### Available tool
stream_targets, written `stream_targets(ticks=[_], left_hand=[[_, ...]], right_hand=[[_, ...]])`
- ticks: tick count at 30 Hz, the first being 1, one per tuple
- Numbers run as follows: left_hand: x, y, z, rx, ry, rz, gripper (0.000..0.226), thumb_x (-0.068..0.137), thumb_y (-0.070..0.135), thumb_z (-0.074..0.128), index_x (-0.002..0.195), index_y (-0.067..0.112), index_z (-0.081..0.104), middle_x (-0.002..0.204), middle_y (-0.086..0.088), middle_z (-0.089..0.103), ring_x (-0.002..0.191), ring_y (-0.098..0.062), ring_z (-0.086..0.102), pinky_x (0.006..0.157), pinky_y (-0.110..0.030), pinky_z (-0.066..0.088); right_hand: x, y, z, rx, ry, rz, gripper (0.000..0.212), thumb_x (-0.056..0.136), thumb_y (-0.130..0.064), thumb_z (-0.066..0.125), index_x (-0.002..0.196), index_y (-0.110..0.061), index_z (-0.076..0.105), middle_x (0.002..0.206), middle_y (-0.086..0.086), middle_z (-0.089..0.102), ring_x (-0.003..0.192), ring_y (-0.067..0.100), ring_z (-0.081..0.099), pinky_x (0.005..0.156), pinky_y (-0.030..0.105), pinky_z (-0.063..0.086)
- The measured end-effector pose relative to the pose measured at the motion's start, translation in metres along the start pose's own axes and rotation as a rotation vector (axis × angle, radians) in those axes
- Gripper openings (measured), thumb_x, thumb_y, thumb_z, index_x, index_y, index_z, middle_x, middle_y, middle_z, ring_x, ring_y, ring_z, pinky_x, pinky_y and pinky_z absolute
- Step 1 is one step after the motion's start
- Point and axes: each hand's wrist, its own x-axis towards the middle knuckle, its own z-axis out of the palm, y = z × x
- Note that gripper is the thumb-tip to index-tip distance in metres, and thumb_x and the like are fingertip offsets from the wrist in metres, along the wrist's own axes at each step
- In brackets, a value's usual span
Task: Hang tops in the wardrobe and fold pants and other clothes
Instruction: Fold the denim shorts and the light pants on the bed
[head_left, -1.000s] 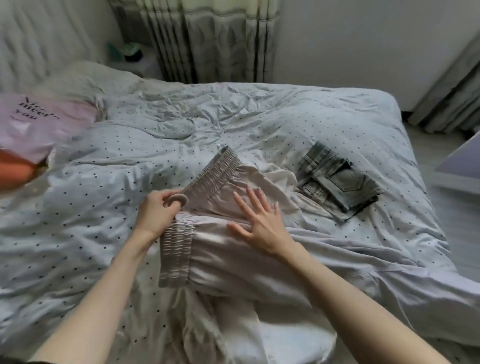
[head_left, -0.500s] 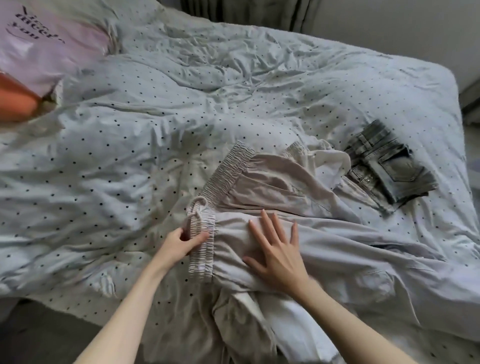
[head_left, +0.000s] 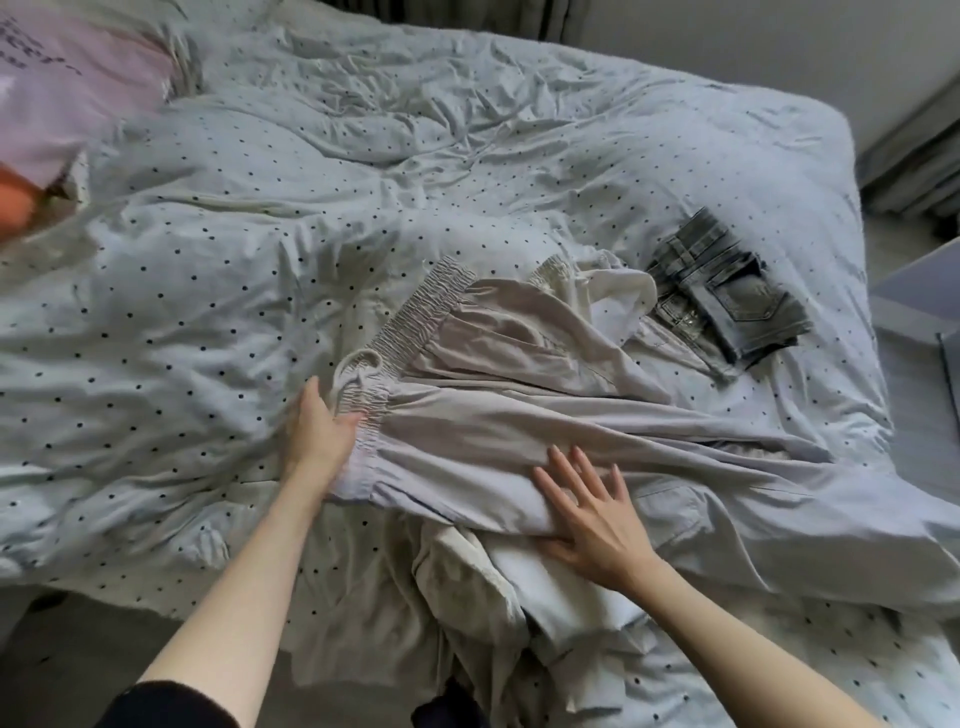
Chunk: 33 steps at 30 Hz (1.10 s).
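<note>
Left hand (head_left: 319, 439) is laid open, fingers straight, on the elastic waistband of the beige pants (head_left: 519, 431). Right hand (head_left: 592, 512) is pressed flat, fingers spread, on the pants leg; folded jeans (head_left: 727, 291) lie beyond it on the bed (head_left: 260, 234).
</note>
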Motion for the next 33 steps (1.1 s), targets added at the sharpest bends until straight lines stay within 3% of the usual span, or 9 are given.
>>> stream_targets(ticks=[5,8,10,13,17,22,28,30,33], left_hand=[[-0.062,0.003,0.054,0.492,0.007,0.516,0.072,0.093,0.04,0.049,0.15,0.022,0.009,0.158,-0.009,0.0,0.145,-0.027,-0.003,0.114,-0.053,-0.002],[-0.098,0.004,0.096,0.734,-0.237,0.785,0.077,0.09,0.054,0.045,0.15,0.03,0.003,0.159,-0.006,-0.004,0.146,-0.025,-0.006,0.113,-0.053,-0.004],[-0.117,0.009,0.108,0.728,-0.256,0.83,0.071,0.089,0.029,0.055,0.149,0.031,0.017,0.156,-0.008,0.017,0.144,-0.027,0.015,0.111,-0.059,0.003],[-0.13,0.015,0.104,0.543,-0.061,0.941,0.059,0.064,-0.012,0.056,0.115,0.015,0.067,0.115,-0.014,0.066,0.104,-0.035,0.064,0.089,-0.063,0.044],[-0.146,0.011,0.097,0.462,-0.024,1.03,0.061,0.041,-0.026,0.068,0.091,0.009,0.074,0.104,-0.013,0.071,0.091,-0.037,0.068,0.074,-0.055,0.054],[-0.164,0.0,0.082,0.457,0.026,0.977,0.053,0.055,-0.017,0.055,0.091,0.016,0.075,0.109,-0.006,0.07,0.093,-0.03,0.069,0.077,-0.043,0.054],[-0.184,-0.005,0.09,0.935,-0.262,0.491,0.074,0.089,0.009,0.045,0.15,0.03,0.008,0.156,-0.006,0.014,0.141,-0.025,0.02,0.113,-0.046,0.019],[-0.204,0.01,0.112,0.891,-0.283,0.523,0.084,0.089,0.013,0.048,0.149,0.032,-0.008,0.158,-0.009,-0.009,0.145,-0.03,0.001,0.111,-0.057,0.009],[-0.25,0.037,0.164,0.876,-0.314,0.806,0.082,0.09,0.019,0.048,0.148,0.032,-0.008,0.158,-0.006,-0.01,0.146,-0.025,-0.004,0.111,-0.059,0.001]], right_hand=[[-0.007,-0.003,0.003,0.12,0.08,0.15,0.044,0.098,-0.03,0.036,0.142,-0.03,0.036,0.159,0.005,0.009,0.144,0.021,0.019,0.111,0.038,0.021],[-0.016,-0.007,-0.001,0.205,0.22,0.173,0.029,0.096,-0.028,0.045,0.119,-0.016,0.058,0.126,0.01,0.059,0.114,0.025,0.055,0.087,0.033,0.04],[-0.032,-0.008,-0.002,0.212,0.38,0.149,0.01,0.082,-0.018,0.068,0.083,-0.009,0.063,0.079,0.01,0.067,0.074,0.029,0.065,0.057,0.032,0.044],[-0.054,-0.003,0.004,0.157,0.538,0.073,0.031,0.054,-0.008,0.085,0.055,-0.011,0.054,0.047,0.006,0.052,0.042,0.027,0.052,0.036,0.025,0.034],[-0.072,0.012,0.019,0.023,0.498,0.029,0.015,0.057,-0.009,0.072,0.059,-0.013,0.058,0.056,0.004,0.056,0.052,0.025,0.055,0.047,0.026,0.042],[-0.083,0.049,0.038,0.103,0.308,0.231,0.02,0.084,-0.007,0.052,0.099,-0.007,0.065,0.101,0.014,0.059,0.1,0.031,0.056,0.082,0.037,0.037],[-0.14,0.099,0.051,0.054,0.109,0.277,0.025,0.088,-0.01,0.039,0.104,-0.018,0.058,0.108,0.002,0.064,0.102,0.024,0.058,0.085,0.033,0.042],[-0.16,0.101,0.057,0.079,0.08,0.225,0.021,0.09,-0.008,0.039,0.102,-0.016,0.054,0.101,0.003,0.066,0.092,0.026,0.062,0.07,0.032,0.045],[-0.185,0.098,0.061,0.149,0.197,0.151,0.016,0.085,-0.004,0.049,0.095,-0.011,0.058,0.078,0.006,0.068,0.069,0.027,0.065,0.055,0.031,0.045]])
